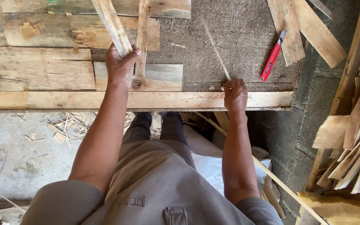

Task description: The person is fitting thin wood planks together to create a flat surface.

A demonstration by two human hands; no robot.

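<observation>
Head view. Plank workbench point(42, 75), rough boards on the left half, a grey fibre board point(246, 37) on the right half. Red utility knife point(273, 61) lies near the bench's far right corner, touching loose planks point(309, 29) there. Heap of wood offcuts point(359, 137) stands beyond the right edge, well apart from my hands. Shavings on the floor under the near edge.

My left hand point(121, 66) is clenched around two wooden slats point(117, 29), which run up past the far edge. My right hand point(235, 95) rests at the near edge, fingers pinched on a thin splinter stick point(215, 48) that slants across the grey board. Nothing stands between my hands.
</observation>
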